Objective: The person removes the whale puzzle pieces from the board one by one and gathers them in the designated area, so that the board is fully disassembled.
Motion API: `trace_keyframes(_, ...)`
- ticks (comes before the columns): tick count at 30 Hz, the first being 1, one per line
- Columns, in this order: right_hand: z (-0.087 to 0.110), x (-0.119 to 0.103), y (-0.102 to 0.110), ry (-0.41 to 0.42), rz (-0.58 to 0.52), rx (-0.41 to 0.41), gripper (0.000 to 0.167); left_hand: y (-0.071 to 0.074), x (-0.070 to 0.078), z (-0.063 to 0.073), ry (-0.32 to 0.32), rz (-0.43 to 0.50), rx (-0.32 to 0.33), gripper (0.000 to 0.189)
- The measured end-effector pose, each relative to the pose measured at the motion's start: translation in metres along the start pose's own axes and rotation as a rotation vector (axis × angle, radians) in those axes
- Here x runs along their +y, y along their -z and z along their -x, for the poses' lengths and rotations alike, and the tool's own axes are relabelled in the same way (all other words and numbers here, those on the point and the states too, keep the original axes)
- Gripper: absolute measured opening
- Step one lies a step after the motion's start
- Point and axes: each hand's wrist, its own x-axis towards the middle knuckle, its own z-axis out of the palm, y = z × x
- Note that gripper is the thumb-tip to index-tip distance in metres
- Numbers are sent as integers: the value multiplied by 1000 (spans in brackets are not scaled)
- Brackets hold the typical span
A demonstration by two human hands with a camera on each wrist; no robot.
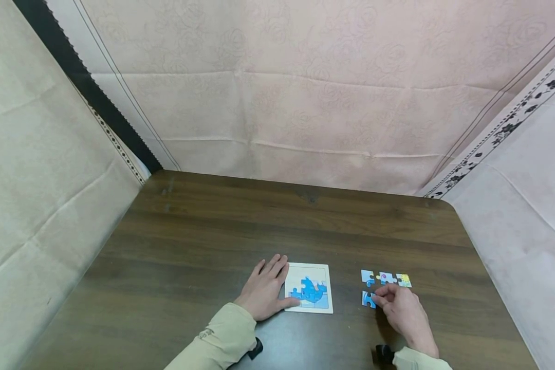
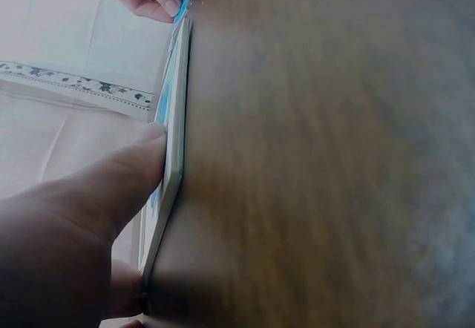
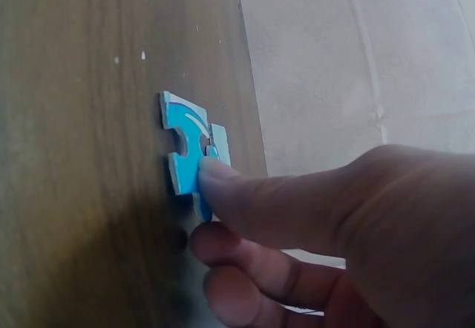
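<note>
A white square puzzle board, partly filled with blue jigsaw pieces, lies flat on the table. My left hand rests at its left side with fingers spread, the thumb lying over its lower left edge. In the left wrist view the thumb presses on the board's rim. To the right of the board, my right hand pinches a blue and white jigsaw piece with thumb and curled fingers. The right wrist view shows the thumb on this piece's face; its underside is hidden.
Just beyond the right hand lie loose jigsaw pieces: a blue and white one, a patterned one and a yellow one. The brown wooden table ends at pale cloth hangings behind and on both sides.
</note>
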Motion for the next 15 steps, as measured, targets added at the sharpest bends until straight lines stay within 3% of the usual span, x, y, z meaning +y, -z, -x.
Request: trace_keyframes(15, 0, 1, -1, -1, 12, 9, 14, -2, -2, 1, -16, -6, 13, 91)
